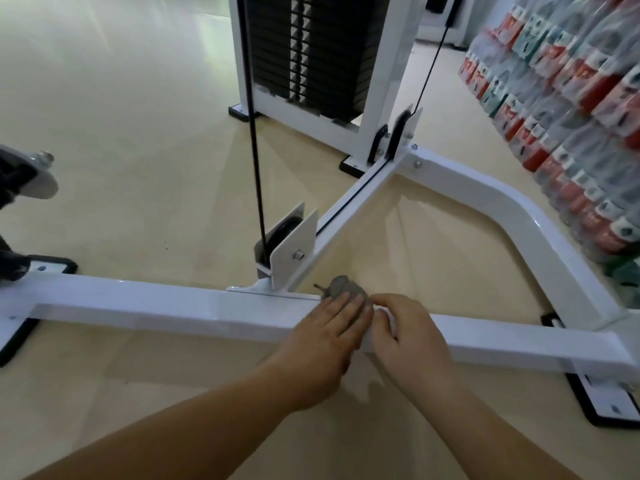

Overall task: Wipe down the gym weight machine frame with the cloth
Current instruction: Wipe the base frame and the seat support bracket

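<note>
A white weight machine frame lies low across the floor, its front bar (173, 308) running left to right. A small grey cloth (341, 287) sits on that bar just right of the pulley bracket (294, 244). My left hand (325, 344) lies flat on the cloth with straight fingers, pressing it onto the bar. My right hand (408, 336) is beside it on the bar, fingers curled, pinching the cloth's right edge. Most of the cloth is hidden under both hands.
A black cable (256, 161) rises from the pulley bracket. A diagonal white bar (349, 209) leads back to the black weight stack (308, 53). A curved white tube (540, 230) bounds the right side. Packs of bottles (571, 109) are stacked at right. Black foot pads sit on the beige floor.
</note>
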A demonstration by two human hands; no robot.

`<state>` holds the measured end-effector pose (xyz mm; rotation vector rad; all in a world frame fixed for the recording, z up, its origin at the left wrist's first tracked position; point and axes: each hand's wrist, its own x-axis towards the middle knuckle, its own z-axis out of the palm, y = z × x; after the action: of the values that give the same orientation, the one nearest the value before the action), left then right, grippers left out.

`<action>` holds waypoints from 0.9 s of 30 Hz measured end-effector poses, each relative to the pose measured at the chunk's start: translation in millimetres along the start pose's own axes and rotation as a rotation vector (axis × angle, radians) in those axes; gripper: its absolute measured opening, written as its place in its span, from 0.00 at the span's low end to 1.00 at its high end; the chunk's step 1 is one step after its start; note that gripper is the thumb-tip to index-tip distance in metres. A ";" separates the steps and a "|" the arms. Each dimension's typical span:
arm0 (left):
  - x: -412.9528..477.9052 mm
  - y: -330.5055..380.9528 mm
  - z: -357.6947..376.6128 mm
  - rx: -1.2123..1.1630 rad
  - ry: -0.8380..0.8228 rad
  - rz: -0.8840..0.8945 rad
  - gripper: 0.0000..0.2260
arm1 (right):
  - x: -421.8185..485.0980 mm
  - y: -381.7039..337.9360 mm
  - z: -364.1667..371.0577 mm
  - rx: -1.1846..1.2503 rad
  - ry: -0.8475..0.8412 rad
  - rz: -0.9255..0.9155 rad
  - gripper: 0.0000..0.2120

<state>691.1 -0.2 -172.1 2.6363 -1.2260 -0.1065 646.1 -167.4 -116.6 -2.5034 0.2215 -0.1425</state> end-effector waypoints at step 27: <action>-191.8 -197.7 -75.2 0.001 0.077 -0.534 0.25 | 56.6 -221.5 179.6 -0.092 -0.388 -0.382 0.18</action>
<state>726.5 282.4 -152.5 2.8657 -0.4727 -0.0915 757.0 101.2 -127.6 -2.5773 -0.4182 0.2046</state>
